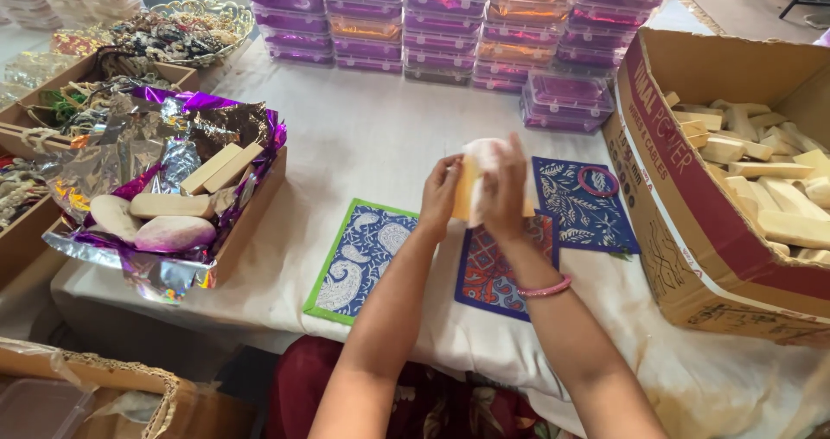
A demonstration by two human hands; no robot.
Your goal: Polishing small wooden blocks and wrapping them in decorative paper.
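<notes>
While both hands clasp it, the pale bar (468, 188) hangs above the blue printed cloths (484, 266).
Left grip (440, 193) and right grip (505, 192) grasping it; bare counter (380, 136) beyond, cardboard box (692, 197) edge close right.

My hands (474, 192) cover most of the pale bar (468, 188) and white wrap (481, 152), so I can't tell how far it is wrapped. The cardboard box (692, 223) of bars runs off the right edge. The stacked purple containers (450, 24) are cut off at the top, their contents blurred
</notes>
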